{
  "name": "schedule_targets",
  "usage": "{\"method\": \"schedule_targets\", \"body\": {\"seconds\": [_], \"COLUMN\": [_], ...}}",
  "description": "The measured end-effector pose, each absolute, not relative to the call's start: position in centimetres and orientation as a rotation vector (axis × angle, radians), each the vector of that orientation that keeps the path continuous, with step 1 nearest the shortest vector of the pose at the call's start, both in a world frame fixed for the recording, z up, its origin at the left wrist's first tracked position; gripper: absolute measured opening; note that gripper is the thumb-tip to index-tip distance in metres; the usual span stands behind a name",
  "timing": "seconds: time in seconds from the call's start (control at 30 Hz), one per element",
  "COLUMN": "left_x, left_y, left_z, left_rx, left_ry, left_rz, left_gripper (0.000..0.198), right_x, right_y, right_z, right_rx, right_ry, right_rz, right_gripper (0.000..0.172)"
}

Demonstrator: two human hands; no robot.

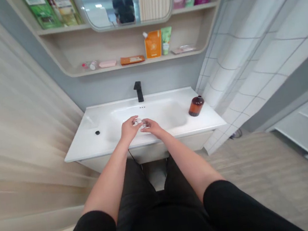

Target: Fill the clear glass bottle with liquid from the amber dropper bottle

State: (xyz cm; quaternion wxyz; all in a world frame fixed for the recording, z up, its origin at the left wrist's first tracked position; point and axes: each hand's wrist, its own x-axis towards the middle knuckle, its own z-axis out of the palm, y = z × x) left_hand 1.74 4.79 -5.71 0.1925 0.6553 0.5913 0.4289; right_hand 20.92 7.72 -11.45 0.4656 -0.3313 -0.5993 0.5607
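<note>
Over the front of the white sink basin (168,115), my left hand (129,128) and my right hand (152,126) are both closed on a small clear-and-white container (140,123). My left fingers grip its left side and my right fingers its right side. Its exact kind is too small to make out, and the fingers cover part of it. On the counter to the right stands an amber bottle (196,106), upright, with dark liquid inside. A small round black cap (97,132) lies on the counter to the left.
A black faucet (139,91) rises behind the basin. Above it, a shelf (101,70) holds an orange pouch (153,44), a green tube (166,41), a pink bar (107,64) and small bottles. A mirror (152,1) hangs higher. A pale curtain (13,112) borders the left side.
</note>
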Motion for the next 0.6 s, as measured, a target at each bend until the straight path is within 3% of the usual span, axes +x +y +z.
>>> {"method": "schedule_targets", "body": {"seconds": [0.1, 0.33, 0.5, 0.6], "left_x": [1.1, -0.6, -10.8, -18.8], "left_y": [4.7, 1.6, -1.8, -4.0], "left_z": [-6.0, -4.5, -3.2, -2.6], "left_rx": [1.774, 1.648, 1.371, 1.335], "left_ry": [1.558, 1.593, 1.965, 2.300], "left_rz": [1.204, 1.376, 1.653, 1.613], "left_gripper": [0.052, 0.045, 0.044, 0.043], "right_x": [20.9, 21.2, 21.4, 21.3], "right_y": [7.6, 6.8, 6.8, 7.0], "right_z": [-11.3, -10.2, -10.3, -10.5], "right_rx": [-0.785, -0.740, -0.829, -0.828], "right_ry": [-1.488, -1.482, -1.441, -1.435], "right_rz": [1.407, 1.513, 1.508, 1.522], "right_gripper": [0.065, 0.084, 0.064, 0.057]}}
